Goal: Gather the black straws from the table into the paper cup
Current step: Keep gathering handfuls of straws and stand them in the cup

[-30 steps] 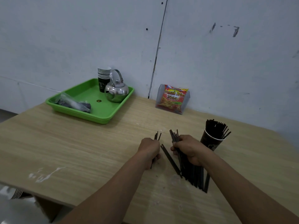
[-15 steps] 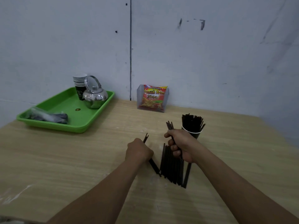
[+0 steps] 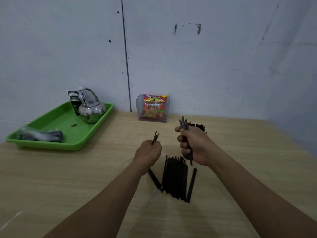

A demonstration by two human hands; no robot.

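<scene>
Head view: the right hand [image 3: 193, 145] is fisted around a small bundle of black straws [image 3: 184, 125], ends sticking up above the thumb. The left hand [image 3: 149, 152] is closed on a few more straws [image 3: 155, 138]. Between and below the wrists a loose pile of straws [image 3: 175, 177] lies on the wooden table [image 3: 85, 177]. Behind the right hand, the paper cup is hidden; only its straw tips [image 3: 199, 126] show. Beyond, a snack packet [image 3: 154, 107] reads "French Fries 2000".
</scene>
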